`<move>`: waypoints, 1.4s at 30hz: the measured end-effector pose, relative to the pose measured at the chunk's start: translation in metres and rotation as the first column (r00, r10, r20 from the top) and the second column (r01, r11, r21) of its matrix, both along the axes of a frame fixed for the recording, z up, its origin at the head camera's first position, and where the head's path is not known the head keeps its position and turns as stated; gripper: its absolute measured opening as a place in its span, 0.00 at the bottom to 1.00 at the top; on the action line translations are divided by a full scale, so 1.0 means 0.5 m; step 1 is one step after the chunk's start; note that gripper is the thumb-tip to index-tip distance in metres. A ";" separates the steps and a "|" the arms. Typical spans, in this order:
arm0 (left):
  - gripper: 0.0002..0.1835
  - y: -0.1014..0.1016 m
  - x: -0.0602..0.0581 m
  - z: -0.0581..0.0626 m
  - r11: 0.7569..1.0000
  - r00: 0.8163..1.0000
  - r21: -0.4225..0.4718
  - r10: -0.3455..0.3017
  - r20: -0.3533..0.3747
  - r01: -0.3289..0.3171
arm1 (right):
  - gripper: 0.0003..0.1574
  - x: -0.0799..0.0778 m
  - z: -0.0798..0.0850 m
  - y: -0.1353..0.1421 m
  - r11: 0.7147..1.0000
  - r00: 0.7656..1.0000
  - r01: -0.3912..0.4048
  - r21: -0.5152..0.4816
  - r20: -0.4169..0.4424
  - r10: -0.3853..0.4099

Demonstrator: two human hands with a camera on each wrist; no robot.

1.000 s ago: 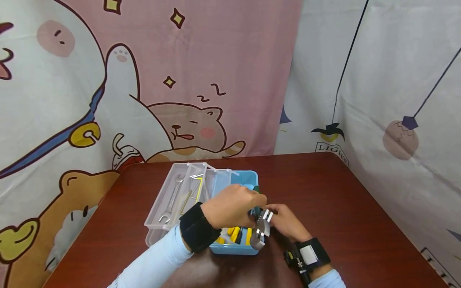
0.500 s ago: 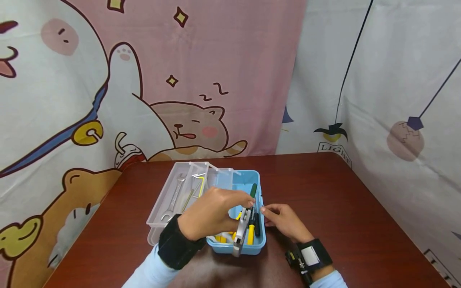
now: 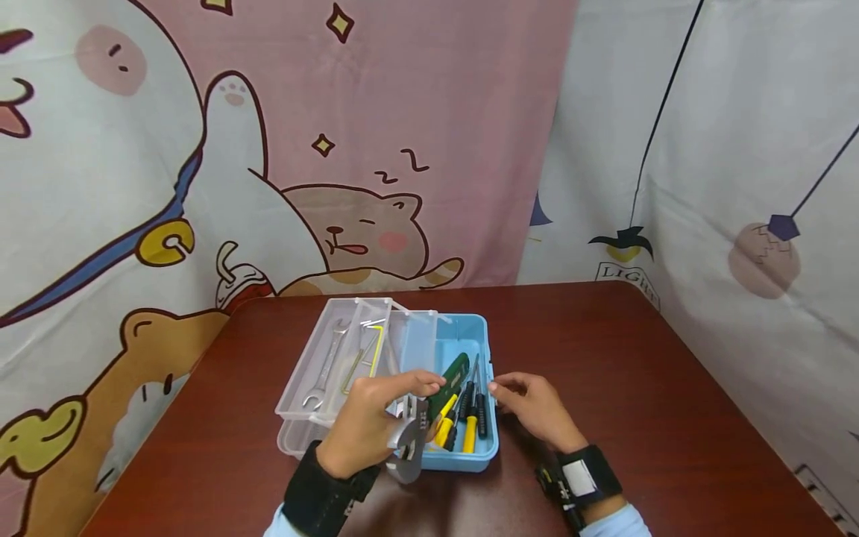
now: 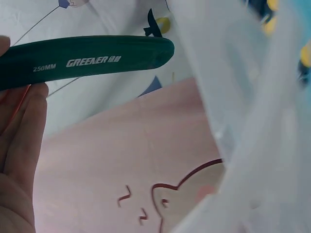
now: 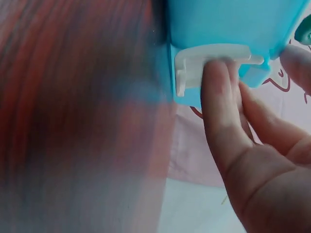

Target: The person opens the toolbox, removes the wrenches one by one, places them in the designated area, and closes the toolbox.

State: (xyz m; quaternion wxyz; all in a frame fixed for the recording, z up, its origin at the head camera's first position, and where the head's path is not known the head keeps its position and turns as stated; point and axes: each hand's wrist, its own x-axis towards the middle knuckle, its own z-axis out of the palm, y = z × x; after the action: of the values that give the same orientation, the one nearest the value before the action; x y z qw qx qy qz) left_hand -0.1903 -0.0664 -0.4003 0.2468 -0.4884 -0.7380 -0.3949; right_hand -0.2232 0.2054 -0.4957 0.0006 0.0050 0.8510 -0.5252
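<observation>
Green-handled wrench (image 3: 419, 421) held over blue box (image 3: 459, 463) | pinched by left hand (image 3: 361, 426) between thumb and fingers | white latch (image 5: 191, 70) on box's side touched by right hand (image 3: 533, 408), fingers loosely straight

Lettering on a green handle (image 4: 87, 59)
Upper left in the left wrist view, the green handle reads "250MM" and "GREENER", then small unclear characters. In the head view, "LIGHT" stands on the white cloth (image 3: 705, 171) at right; two Zs mark the pink cloth (image 3: 436, 89) above centre.
</observation>
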 end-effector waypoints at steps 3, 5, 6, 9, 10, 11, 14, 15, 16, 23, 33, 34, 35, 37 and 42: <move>0.23 -0.002 0.000 -0.021 0.998 0.999 0.069 -0.017 0.039 0.015 | 0.26 0.001 -0.001 -0.002 0.999 0.995 0.034 0.038 -0.090 -0.031; 0.23 -0.003 0.000 -0.032 0.995 0.996 0.104 -0.023 0.089 0.014 | 0.24 0.002 -0.001 -0.005 0.997 0.983 0.063 0.054 -0.174 -0.052; 0.23 -0.003 -0.001 -0.037 0.993 0.994 0.119 -0.025 0.105 0.012 | 0.23 0.003 0.000 -0.006 0.995 0.973 0.077 0.055 -0.223 -0.063; 0.21 -0.006 -0.005 -0.047 0.987 0.987 0.162 -0.041 0.155 0.015 | 0.20 0.008 0.003 -0.011 0.993 0.923 0.109 0.040 -0.375 -0.086; 0.19 -0.006 -0.006 -0.050 0.985 0.986 0.174 -0.046 0.163 0.017 | 0.20 0.010 0.005 -0.012 0.993 0.900 0.112 0.032 -0.427 -0.088; 0.18 -0.007 -0.008 -0.052 0.983 0.985 0.183 -0.048 0.167 0.017 | 0.21 0.013 0.006 -0.012 0.993 0.875 0.113 0.030 -0.477 -0.086; 0.17 -0.010 -0.010 -0.058 0.978 0.983 0.207 -0.062 0.171 0.025 | 0.27 0.019 0.012 -0.015 0.995 0.795 0.088 0.050 -0.605 -0.039; 0.17 -0.010 -0.011 -0.059 0.977 0.981 0.213 -0.066 0.180 0.026 | 0.30 0.021 0.014 -0.015 0.995 0.773 0.071 0.069 -0.634 -0.011; 0.18 -0.011 -0.011 -0.061 0.975 0.978 0.221 -0.074 0.194 0.030 | 0.33 0.023 0.018 -0.017 0.996 0.753 0.045 0.083 -0.658 0.021; 0.21 -0.018 -0.011 -0.076 0.965 0.953 0.250 -0.143 0.267 0.074 | 0.40 0.039 0.027 -0.050 0.961 0.566 -0.225 0.160 -0.781 0.263; 0.15 -0.014 -0.012 -0.084 0.964 0.970 0.233 -0.169 0.173 0.126 | 0.28 0.056 0.021 -0.087 0.923 0.446 -0.298 0.243 -0.820 0.360; 0.15 -0.014 -0.012 -0.084 0.964 0.971 0.233 -0.167 0.170 0.125 | 0.27 0.057 0.021 -0.087 0.924 0.450 -0.294 0.245 -0.817 0.360; 0.15 -0.013 -0.012 -0.084 0.964 0.971 0.233 -0.169 0.171 0.127 | 0.27 0.058 0.022 -0.087 0.924 0.453 -0.292 0.246 -0.815 0.361; 0.15 -0.013 -0.012 -0.085 0.963 0.968 0.237 -0.173 0.180 0.128 | 0.28 0.059 0.024 -0.087 0.923 0.450 -0.290 0.253 -0.815 0.365; 0.16 -0.014 -0.011 -0.087 0.961 0.967 0.230 -0.195 0.166 0.154 | 0.27 0.063 0.026 -0.089 0.925 0.428 -0.271 0.268 -0.827 0.365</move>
State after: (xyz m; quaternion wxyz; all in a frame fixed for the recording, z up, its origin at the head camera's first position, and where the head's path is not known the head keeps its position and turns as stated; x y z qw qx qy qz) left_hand -0.1956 -0.0734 -0.4436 0.1920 -0.4828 -0.6646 -0.5369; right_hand -0.1918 0.1610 -0.4825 -0.3267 -0.4191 0.7437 -0.4057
